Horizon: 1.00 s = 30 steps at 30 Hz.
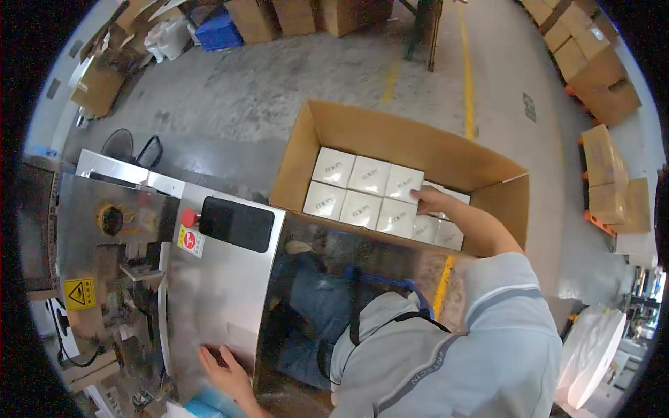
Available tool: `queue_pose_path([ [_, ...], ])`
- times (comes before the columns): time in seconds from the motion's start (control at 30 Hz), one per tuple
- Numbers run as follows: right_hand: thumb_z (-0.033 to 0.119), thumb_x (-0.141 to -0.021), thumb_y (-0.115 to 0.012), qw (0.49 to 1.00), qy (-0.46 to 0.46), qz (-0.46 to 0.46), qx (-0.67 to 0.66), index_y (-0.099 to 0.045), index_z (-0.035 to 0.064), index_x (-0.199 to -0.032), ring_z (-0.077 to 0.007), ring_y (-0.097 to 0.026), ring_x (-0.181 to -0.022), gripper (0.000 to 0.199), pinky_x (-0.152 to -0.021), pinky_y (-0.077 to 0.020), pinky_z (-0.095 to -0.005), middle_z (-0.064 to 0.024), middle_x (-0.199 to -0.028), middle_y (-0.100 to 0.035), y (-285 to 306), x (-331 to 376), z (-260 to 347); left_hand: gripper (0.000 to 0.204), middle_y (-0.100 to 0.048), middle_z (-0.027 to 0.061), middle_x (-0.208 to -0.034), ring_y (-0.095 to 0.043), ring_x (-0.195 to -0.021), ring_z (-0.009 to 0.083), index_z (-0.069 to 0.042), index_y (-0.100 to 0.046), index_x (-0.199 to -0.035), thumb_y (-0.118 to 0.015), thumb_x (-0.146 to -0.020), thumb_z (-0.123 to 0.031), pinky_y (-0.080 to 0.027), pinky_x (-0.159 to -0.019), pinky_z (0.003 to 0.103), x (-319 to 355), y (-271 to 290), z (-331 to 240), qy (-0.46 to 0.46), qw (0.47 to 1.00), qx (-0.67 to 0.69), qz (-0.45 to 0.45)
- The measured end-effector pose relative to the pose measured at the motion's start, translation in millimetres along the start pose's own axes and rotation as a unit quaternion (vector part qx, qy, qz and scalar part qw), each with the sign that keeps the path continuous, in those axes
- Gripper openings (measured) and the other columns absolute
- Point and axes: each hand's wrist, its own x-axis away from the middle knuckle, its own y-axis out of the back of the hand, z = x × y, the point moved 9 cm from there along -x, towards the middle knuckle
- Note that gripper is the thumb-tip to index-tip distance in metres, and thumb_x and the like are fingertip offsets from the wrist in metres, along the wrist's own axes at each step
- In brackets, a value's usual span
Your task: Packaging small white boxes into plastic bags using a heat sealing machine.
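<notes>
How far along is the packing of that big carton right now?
Done: two rows of small white boxes already sit in the open cardboard carton. In hand: the right hand reaches in and rests on a white box in the row, while the left hand lies flat on the steel machine. Left: bare carton space shows behind the rows.

White boxes (pixel 362 191) fill carton (pixel 411 139) left side, right end open, steel machine (pixel 223 292) blocks near side

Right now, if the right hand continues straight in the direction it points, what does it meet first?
The right hand points left across the carton and already rests on the white boxes. Going on, it would likely slide over their tops; depth is unclear.
</notes>
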Motion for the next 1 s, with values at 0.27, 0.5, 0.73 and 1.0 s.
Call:
queue_pose_path([
  [0.27, 0.044, -0.089, -0.065, 0.985, 0.085, 0.024, 0.146, -0.072, -0.0017, -0.093, -0.0178, -0.065, -0.058, 0.046, -0.064, -0.0567, -0.0349, -0.0148, -0.083, -0.072, 6.8, -9.5, 1.1, 0.037, -0.066, 0.0240, -0.113, -0.063, -0.107, 0.0368, 0.008, -0.066, -0.114, -0.054, -0.097, -0.022, -0.053, -0.094, 0.047, 83.0, 129.5, 113.8, 0.228, 0.942, 0.236, -0.069],
  [0.5, 0.043, -0.082, -0.066, 0.765, 0.238, -0.034, 0.597, -0.071, -0.0020, -0.093, -0.0402, -0.067, -0.091, 0.047, -0.081, -0.0523, -0.0477, -0.0264, -0.096, -0.069, -28.1, 37.2, 40.3, 0.035, -0.064, 0.0202, -0.116, -0.061, -0.107, 0.0335, 0.003, -0.065, -0.117, -0.059, -0.097, -0.026, -0.048, -0.096, 0.043, 119.0, 192.3, 208.7, 0.305, 0.933, 0.085, -0.171],
  [0.73, 0.039, -0.082, -0.065, 0.695, 0.360, -0.072, 0.618, -0.068, -0.0029, -0.088, -0.0408, -0.067, -0.085, 0.042, -0.075, -0.0505, -0.0481, -0.0268, -0.089, -0.068, -61.9, 34.4, 111.5, 0.054, -0.044, 0.0194, -0.151, -0.041, -0.139, 0.0351, -0.002, -0.053, -0.141, -0.055, -0.100, -0.038, -0.029, -0.117, 0.040, 192.3, 148.8, 330.8, 0.166, 0.975, 0.138, -0.047],
  [1.0, 0.031, -0.092, -0.071, 0.764, 0.426, -0.018, 0.483, -0.063, -0.0071, -0.098, -0.0313, -0.064, -0.081, 0.040, -0.072, -0.0495, -0.0436, -0.0172, -0.089, -0.067, -96.3, 81.5, 180.7, 0.036, -0.069, 0.0090, -0.080, -0.064, -0.072, 0.0199, 0.000, -0.069, -0.092, -0.078, -0.082, -0.033, -0.051, -0.069, 0.036, 145.7, 131.3, 376.3, 0.315, 0.898, 0.149, -0.270],
])
